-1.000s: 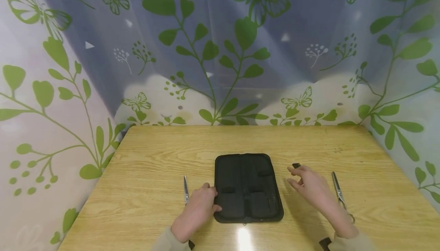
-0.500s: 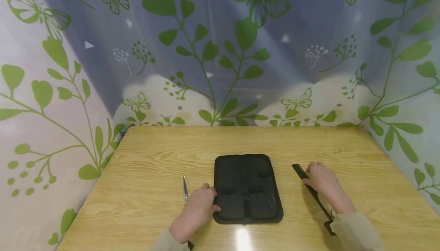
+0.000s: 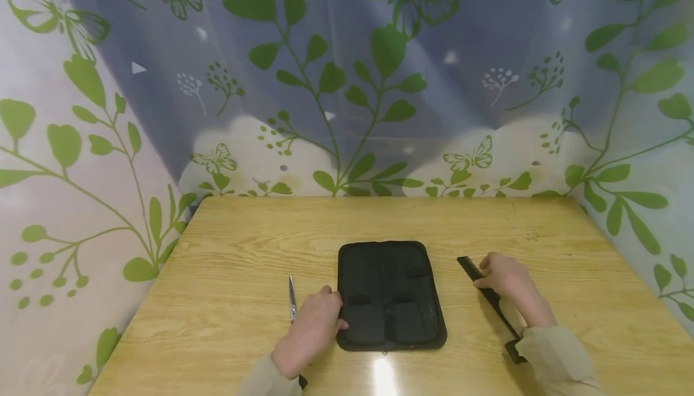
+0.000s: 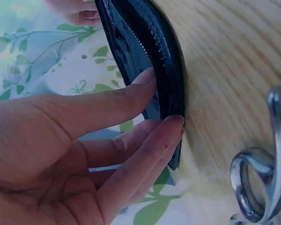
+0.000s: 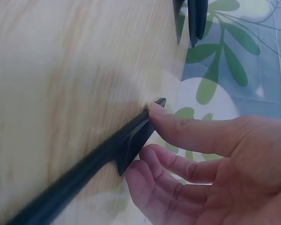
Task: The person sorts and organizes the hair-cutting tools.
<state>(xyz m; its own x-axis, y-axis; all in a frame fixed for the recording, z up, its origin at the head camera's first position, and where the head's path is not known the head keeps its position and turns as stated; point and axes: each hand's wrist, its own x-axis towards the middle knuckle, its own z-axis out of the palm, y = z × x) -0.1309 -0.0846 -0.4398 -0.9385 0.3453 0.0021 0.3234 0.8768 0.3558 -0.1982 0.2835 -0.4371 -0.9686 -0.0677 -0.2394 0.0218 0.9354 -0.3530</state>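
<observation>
Since a second ago the right hand (image 3: pixel 506 276) has swung from the space beside the case out onto the black comb (image 3: pixel 488 299), which now lies under it. Half a second ago it had already arrived, and it has barely shifted since. The scissors that lay beyond it at the right then can no longer be seen in the head view. The left hand (image 3: pixel 314 323) has stayed at the case's near left edge.

The right wrist view shows what the head view cannot: the thumb lies along the top of the comb (image 5: pixel 107 154) and the fingers (image 5: pixel 178 171) curl in beneath its broad end, pinching it against the counter (image 5: pixel 61 70). From the head view the hand only covers the comb's middle, with the far tip sticking out and the thin end running back toward the sleeve.

The left wrist view shows the thumb and fingertips (image 4: pixel 166 133) of the left hand (image 4: pixel 61 154) nipping the zipped rim of the black case (image 4: pixel 150 51), thumb above and fingers below. The head view shows only a hand resting at the edge of the case (image 3: pixel 390 295), which lies flat and open at the middle of the counter (image 3: pixel 379 218).

Just left of the left hand lie silver scissors (image 3: pixel 292 298), the blade pointing away. Their finger ring (image 4: pixel 253 183) fills the left wrist view's corner, while the head view hides it under the hand.

A leaf and butterfly curtain (image 3: pixel 347 70) hangs round the counter.
</observation>
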